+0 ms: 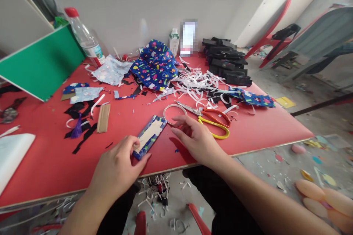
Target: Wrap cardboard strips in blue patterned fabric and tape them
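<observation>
A small flat cardboard piece (147,134), its edges wrapped in dark blue patterned fabric, lies tilted near the table's front edge. My left hand (121,163) grips its near end between thumb and fingers. To the right, my right hand (194,137) hovers with thumb and fingers apart and nothing visible between them. Its fingertips are by a thin pale ring (165,112), which looks like a nearly used-up tape roll; whether they touch it I cannot tell. Just beyond this hand rest scissors (202,112) with one orange and one yellow handle.
Behind lie blue patterned fabric (156,66), curled white strips (198,82) and a stack of black folded pieces (227,60). At left are a brown cardboard strip (103,118), a purple tassel (78,127), a plastic bottle (88,42) and a green board (44,62). Scraps litter the floor.
</observation>
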### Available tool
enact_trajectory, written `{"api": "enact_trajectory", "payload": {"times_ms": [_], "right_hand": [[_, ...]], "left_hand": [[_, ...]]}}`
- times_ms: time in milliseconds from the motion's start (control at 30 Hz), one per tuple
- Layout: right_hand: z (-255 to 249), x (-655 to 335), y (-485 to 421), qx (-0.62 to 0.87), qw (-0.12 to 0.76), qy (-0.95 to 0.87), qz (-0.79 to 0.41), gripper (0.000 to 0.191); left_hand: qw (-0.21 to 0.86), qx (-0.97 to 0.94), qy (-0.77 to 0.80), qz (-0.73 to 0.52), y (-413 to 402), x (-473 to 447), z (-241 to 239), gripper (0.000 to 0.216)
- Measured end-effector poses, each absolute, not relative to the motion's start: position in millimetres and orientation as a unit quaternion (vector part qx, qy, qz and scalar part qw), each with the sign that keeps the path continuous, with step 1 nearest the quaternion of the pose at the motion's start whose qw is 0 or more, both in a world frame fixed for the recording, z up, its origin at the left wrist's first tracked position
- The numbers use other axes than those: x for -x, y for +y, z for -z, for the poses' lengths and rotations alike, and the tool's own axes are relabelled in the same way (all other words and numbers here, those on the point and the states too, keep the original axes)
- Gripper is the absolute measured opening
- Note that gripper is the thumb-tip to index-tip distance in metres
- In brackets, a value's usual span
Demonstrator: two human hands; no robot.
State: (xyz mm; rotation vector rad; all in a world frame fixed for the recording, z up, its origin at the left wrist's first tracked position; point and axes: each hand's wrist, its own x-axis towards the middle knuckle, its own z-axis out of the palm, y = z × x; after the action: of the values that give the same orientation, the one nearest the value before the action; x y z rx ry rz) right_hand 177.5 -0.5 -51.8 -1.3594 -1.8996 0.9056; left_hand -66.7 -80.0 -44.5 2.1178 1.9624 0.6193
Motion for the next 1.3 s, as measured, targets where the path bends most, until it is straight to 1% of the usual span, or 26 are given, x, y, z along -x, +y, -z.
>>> {"api": "enact_trajectory", "payload": {"times_ms": [67, 167, 200, 267, 367, 433, 500, 533, 600, 667, 700, 733, 800, 867, 933, 1000, 1133, 1300], "right_hand": [[51, -177, 1, 0.524, 0.305, -0.712, -0.354, 0.03], [48, -175, 0, 0.524, 0.295, -0.704, -0.378, 0.032], [47, -174, -1, 0.521, 0.297, -0.701, -0.385, 0.033], [46, -173, -3, 0.513, 0.302, -0.697, -0.4, 0.034], [49, -171, -5, 0.51, 0.318, -0.675, -0.427, 0.038], [52, -169, -6, 0.503, 0.355, -0.631, -0.472, 0.049], [53, -166, -6, 0.461, 0.411, -0.558, -0.554, 0.058], [52, -164, -6, 0.429, 0.435, -0.516, -0.6, 0.056], [49, -160, -6, 0.364, 0.471, -0.446, -0.668, 0.042], [44, -159, -7, 0.33, 0.498, -0.41, -0.689, 0.033], [41, -159, -8, 0.325, 0.509, -0.401, -0.688, 0.031], [39, -160, -8, 0.324, 0.52, -0.395, -0.685, 0.029], [34, -166, -8, 0.332, 0.53, -0.385, -0.679, 0.026], [29, -175, -8, 0.346, 0.532, -0.388, -0.668, 0.024], [24, -184, -8, 0.365, 0.523, -0.422, -0.644, 0.024], [18, -190, -11, 0.378, 0.497, -0.491, -0.607, 0.025], [8, -195, -21, 0.398, 0.427, -0.634, -0.507, 0.031], [3, -194, -26, 0.42, 0.396, -0.704, -0.414, 0.036]], "left_hand": [[0.09, -0.703, 0.678, -0.192, -78, 66, 46, 0.033], [0.02, -0.714, 0.667, -0.212, -76, 63, 48, 0.058], [-0.002, -0.721, 0.658, -0.218, -75, 61, 48, 0.063], [-0.018, -0.723, 0.654, -0.223, -73, 56, 50, 0.065], [0.02, -0.683, 0.682, -0.262, -71, 46, 51, 0.068], [0.045, -0.651, 0.686, -0.321, -71, 39, 49, 0.072], [0.032, -0.648, 0.661, -0.377, -73, 31, 47, 0.071], [0.008, -0.657, 0.642, -0.395, -74, 25, 46, 0.07], [-0.048, -0.683, 0.607, -0.403, -76, 14, 45, 0.069], [-0.068, -0.697, 0.591, -0.4, -79, 3, 47, 0.069], [-0.052, -0.699, 0.587, -0.404, -80, -1, 48, 0.068], [-0.014, -0.7, 0.584, -0.411, -81, -3, 48, 0.069], [0.117, -0.698, 0.56, -0.431, -83, -4, 45, 0.069], [0.265, -0.668, 0.52, -0.461, -82, -2, 38, 0.054], [0.365, -0.602, 0.502, -0.502, -79, 1, 29, 0.032], [0.419, -0.524, 0.506, -0.542, -73, 1, 22, 0.022], [0.496, -0.431, 0.488, -0.575, -63, -2, 19, 0.016], [0.509, -0.425, 0.464, -0.588, -65, -5, 18, 0.012]]}}
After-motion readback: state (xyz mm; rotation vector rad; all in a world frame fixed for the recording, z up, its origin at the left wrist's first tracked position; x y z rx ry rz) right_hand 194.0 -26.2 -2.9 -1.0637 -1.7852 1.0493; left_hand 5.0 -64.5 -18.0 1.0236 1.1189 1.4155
